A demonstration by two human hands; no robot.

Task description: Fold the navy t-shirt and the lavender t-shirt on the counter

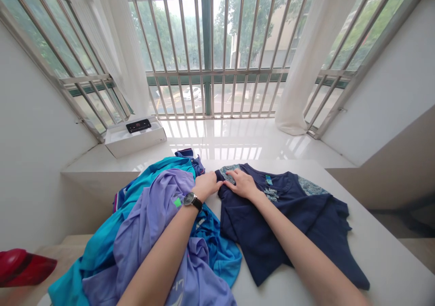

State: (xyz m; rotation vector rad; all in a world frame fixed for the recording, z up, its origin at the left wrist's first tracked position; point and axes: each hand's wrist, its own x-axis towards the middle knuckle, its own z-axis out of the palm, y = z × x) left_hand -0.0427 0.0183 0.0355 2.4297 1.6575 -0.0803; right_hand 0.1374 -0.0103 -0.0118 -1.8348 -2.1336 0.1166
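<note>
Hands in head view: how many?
2: the left hand, beside the lilac and teal clothes pile, and the right hand, resting on the navy T-shirt.

The right hand [242, 184] rests on a navy T-shirt [282, 224] beside the left hand [206, 184].

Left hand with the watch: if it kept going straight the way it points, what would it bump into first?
Probably the right hand, whose fingertips nearly meet it above the navy T-shirt. The left hand looks very close, but depth is hard to judge here.
</note>
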